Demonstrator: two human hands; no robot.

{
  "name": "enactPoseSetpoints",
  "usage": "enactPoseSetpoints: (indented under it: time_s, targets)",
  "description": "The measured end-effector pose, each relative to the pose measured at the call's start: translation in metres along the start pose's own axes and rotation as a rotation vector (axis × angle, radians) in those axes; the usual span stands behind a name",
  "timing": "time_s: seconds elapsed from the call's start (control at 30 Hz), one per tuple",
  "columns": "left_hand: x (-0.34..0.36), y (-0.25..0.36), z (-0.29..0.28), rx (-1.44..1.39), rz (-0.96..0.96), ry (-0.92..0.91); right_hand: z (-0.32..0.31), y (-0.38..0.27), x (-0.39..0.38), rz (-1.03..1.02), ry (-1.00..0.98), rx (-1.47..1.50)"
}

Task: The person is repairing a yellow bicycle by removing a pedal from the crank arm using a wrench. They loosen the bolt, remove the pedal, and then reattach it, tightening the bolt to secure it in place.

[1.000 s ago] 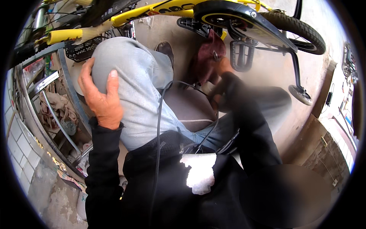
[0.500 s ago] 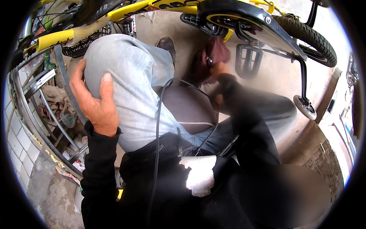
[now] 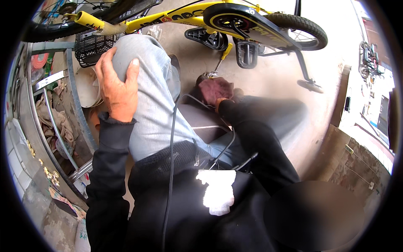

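My left hand (image 3: 119, 90) rests on the raised left knee of my light blue jeans (image 3: 145, 80), fingers apart and holding nothing. Low between my legs, my right hand (image 3: 220, 103) grips a dark red cloth (image 3: 215, 89); the cloth and sleeve hide most of its fingers. Just beyond the cloth lies a screwdriver (image 3: 226, 51) with a yellow handle, its shaft pointing back toward the cloth. A small metal piece (image 3: 211, 74) shows at the cloth's far edge, its kind unclear. Farther off is a yellow bicycle (image 3: 184, 17) with a black chain guard (image 3: 252, 24) and pedal (image 3: 247, 53).
A small stabiliser wheel (image 3: 310, 86) stands right of the pedal. On my left are a metal frame rack (image 3: 75, 92) with rags and clutter, a black basket (image 3: 93, 48) and a pale bucket (image 3: 87, 86). A black cable (image 3: 172, 159) runs down over my lap.
My right hand has drawn the red cloth back toward me, away from the bicycle. My left hand stays on the knee. The view has shifted, and the screwdriver now shows more fully.
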State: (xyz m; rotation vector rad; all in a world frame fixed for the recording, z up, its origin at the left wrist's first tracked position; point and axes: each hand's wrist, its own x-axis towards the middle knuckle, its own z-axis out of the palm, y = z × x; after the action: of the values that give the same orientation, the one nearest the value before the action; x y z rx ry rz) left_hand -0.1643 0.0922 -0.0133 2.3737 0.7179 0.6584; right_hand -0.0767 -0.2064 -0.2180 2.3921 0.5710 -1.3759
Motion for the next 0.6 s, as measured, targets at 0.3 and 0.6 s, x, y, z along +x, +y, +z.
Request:
enactPoseSetpoints:
  time_s: [0.3, 0.6]
  targets:
    - [-0.012, 0.005, 0.008, -0.064, 0.071, 0.006, -0.021, -0.001, -0.051, 0.058, 0.207, 0.08]
    - [-0.019, 0.009, 0.0, -0.043, 0.08, 0.019, -0.024, 0.013, -0.046, -0.053, 0.26, 0.187]
